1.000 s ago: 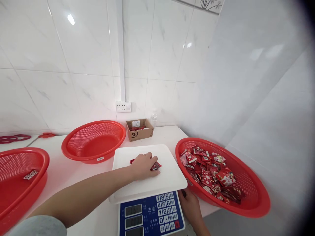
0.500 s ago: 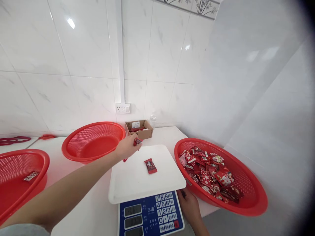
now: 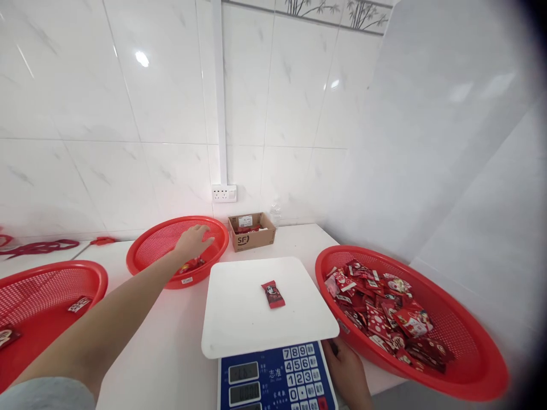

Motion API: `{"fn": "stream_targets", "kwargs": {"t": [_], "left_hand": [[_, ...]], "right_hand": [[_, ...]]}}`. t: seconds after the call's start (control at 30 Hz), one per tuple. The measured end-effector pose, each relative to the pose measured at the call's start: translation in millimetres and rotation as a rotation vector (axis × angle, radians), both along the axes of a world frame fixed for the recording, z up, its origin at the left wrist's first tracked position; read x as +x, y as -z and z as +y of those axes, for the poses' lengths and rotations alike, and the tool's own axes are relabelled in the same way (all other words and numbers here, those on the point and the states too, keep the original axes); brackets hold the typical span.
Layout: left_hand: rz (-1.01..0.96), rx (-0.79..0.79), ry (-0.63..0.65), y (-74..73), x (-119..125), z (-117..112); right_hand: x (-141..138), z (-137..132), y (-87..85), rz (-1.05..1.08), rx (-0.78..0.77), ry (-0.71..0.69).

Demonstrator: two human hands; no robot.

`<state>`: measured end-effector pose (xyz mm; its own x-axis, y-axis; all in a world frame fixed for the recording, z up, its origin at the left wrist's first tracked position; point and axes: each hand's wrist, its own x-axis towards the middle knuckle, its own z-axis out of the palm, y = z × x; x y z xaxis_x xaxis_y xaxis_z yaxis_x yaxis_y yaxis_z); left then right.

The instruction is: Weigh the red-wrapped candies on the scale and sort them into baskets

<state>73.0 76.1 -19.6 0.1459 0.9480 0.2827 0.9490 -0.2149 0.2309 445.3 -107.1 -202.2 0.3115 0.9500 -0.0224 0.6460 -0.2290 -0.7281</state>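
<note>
My left hand (image 3: 194, 241) is over the middle red plastic basket (image 3: 147, 265), its fingers apart and nothing in them. Below it, a few small candy packets (image 3: 191, 265) lie in that basket. On the white pan (image 3: 239, 319) of the weighing scale (image 3: 276, 376) rests a single red and dark candy packet (image 3: 273, 294). At the scale's right side, partly under the pan's edge, is my right hand (image 3: 348, 370); its fingertips are hidden, so its grip does not show.
To the right, a large red basket (image 3: 474, 364) holds a heap of red packets. Another red basket (image 3: 96, 273) stands at the left with some packets. A small cardboard box (image 3: 254, 240) sits at the back near the wall socket (image 3: 224, 193).
My left hand has moved left from above the pan to the middle basket and let go of the candy packets, which now lie there. My right hand stays beside the scale.
</note>
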Motion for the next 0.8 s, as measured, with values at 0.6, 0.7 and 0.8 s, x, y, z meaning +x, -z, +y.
{"fn": "stream_targets", "kwargs": {"t": [0.6, 0.7, 0.8], "left_hand": [[0.291, -0.134, 0.905, 47.7, 139.5, -85.7], [0.308, -0.107, 0.814, 48.6, 131.7, -78.6], [0.261, -0.064, 0.664, 40.2, 118.3, -73.3]], "right_hand": [[-2.1, 1.0, -5.5, -0.015, -0.022, 0.018], [-0.9, 0.8, -3.1, -0.004, -0.007, 0.012], [-0.5, 0.4, -1.6, -0.005, 0.01, 0.007]]}}
